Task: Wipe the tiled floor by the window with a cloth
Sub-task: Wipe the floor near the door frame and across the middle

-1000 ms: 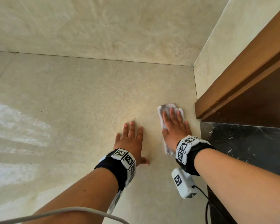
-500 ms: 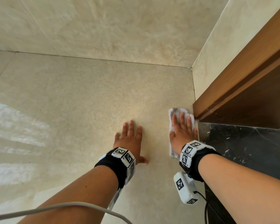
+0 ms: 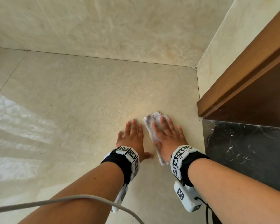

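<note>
Head view: the cloth (image 3: 152, 122), a small whitish rag folded into a narrow strip, lies flat on the beige tiled floor (image 3: 87, 102) just off frame centre toward 5 o'clock, its long axis running from 12 to 6. The right hand (image 3: 167, 137) lies palm down on top of it, fingers straight and slightly fanned, pressing it to the tile. The cloth shows past the fingertips at 12 o'clock, along the thumb side at 9 o'clock, and beside the wrist at 7 o'clock. The left hand (image 3: 132, 138) sits just beside the cloth at its 9 o'clock, flat on the bare tile with fingers extended and thumb out toward 3 o'clock, holding nothing. I cannot tell whether it touches the cloth edge. Both wrists carry black bands (image 3: 192, 160) fitted with white blocks bearing square black-and-white markers. A white marker box (image 3: 187, 199) hangs under the right forearm with a black lead attached. A grey cable (image 3: 55, 201) crosses the left forearm at 7 o'clock. A brown wooden frame (image 3: 249, 70) stands at 2 to 3 o'clock, with a dark veined stone slab (image 3: 242, 151) below it at 4 o'clock, near the right hand. Pale tiled wall (image 3: 120, 26) fills 12 o'clock. A sunlit patch (image 3: 14, 123) lies on the floor at 9 o'clock.
</note>
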{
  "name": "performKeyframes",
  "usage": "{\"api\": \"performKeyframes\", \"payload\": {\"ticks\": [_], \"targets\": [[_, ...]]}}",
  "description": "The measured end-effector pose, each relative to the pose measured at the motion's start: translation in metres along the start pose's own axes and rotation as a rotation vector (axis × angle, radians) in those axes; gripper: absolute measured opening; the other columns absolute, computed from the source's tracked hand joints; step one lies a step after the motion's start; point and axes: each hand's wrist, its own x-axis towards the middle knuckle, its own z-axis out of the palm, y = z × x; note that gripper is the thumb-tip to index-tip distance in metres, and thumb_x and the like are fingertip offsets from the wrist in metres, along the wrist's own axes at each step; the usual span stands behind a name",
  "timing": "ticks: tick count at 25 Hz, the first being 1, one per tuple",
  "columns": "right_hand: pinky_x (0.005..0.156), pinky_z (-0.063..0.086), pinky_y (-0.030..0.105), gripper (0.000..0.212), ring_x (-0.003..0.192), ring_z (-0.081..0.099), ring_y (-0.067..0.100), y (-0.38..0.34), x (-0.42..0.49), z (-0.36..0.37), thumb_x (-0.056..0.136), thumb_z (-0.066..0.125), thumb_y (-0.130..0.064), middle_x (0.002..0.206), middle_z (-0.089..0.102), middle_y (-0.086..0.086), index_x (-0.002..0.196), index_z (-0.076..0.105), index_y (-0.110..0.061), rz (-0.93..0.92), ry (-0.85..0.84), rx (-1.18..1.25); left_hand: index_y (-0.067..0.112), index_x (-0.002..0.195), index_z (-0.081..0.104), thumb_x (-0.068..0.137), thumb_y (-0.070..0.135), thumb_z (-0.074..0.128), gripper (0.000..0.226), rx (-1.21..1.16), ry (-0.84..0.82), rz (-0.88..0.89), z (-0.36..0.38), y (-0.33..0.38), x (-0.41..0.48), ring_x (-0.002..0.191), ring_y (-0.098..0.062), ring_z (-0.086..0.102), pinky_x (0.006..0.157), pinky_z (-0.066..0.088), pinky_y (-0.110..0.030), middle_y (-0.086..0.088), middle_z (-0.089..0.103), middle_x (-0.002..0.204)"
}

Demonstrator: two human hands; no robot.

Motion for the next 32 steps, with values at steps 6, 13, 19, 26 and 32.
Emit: {"api": "performKeyframes", "payload": {"ticks": [6, 13, 19, 26, 32], "targets": [[0.116, -0.012, 0.044, 0.065, 0.141, -0.034, 0.019, 0.034, 0.004, 0.009, 0.103, 0.02, -0.04, 0.149, -0.043, -0.001, 0.148, -0.025, -0.03, 0.231, 0.035, 0.094, 0.014, 0.151, -0.024, 0.088, 0.07, 0.046, 0.109, -0.031, 0.029, -0.005, 0.015, 0.011, -0.008, 0.146, -0.028, -0.026, 0.12, 0.0, -0.05, -0.011, -0.034, 0.156], [0.12, 0.0, 0.039, 0.065, 0.144, -0.027, 0.02, 0.055, 0.001, 0.023, 0.104, 0.022, -0.035, 0.155, -0.034, 0.0, 0.152, -0.02, -0.019, 0.301, 0.038, 0.146, 0.021, 0.151, -0.023, 0.079, 0.076, 0.055, 0.12, -0.058, -0.039, -0.017, 0.025, 0.002, -0.02, 0.146, -0.026, -0.027, 0.121, 0.003, -0.048, -0.008, -0.036, 0.155], [0.119, 0.001, 0.04, 0.064, 0.145, -0.025, 0.023, 0.078, 0.002, 0.003, 0.104, 0.025, -0.033, 0.157, -0.031, 0.0, 0.15, -0.02, -0.034, 0.283, 0.033, 0.164, 0.024, 0.154, -0.017, 0.078, 0.073, 0.059, 0.118, -0.046, -0.031, 0.001, 0.015, 0.001, -0.012, 0.148, -0.025, -0.021, 0.122, 0.007, -0.049, -0.005, -0.03, 0.159], [0.12, 0.005, 0.041, 0.064, 0.146, -0.025, 0.025, 0.077, -0.008, 0.0, 0.104, 0.026, -0.03, 0.157, -0.03, 0.0, 0.15, -0.017, -0.039, 0.243, 0.003, 0.11, 0.033, 0.153, -0.018, 0.078, 0.071, 0.062, 0.116, -0.05, -0.03, 0.05, 0.018, 0.009, -0.008, 0.148, -0.024, -0.021, 0.12, 0.008, -0.048, -0.003, -0.031, 0.158], [0.118, -0.004, 0.041, 0.068, 0.143, -0.03, 0.023, 0.028, -0.022, 0.022, 0.103, 0.028, -0.026, 0.154, -0.036, -0.006, 0.148, -0.02, -0.043, 0.072, -0.048, 0.074, 0.029, 0.154, -0.016, 0.077, 0.064, 0.069, 0.119, -0.042, -0.089, 0.066, 0.022, 0.014, -0.008, 0.148, -0.028, -0.021, 0.119, 0.011, -0.051, -0.006, -0.031, 0.158]]}}
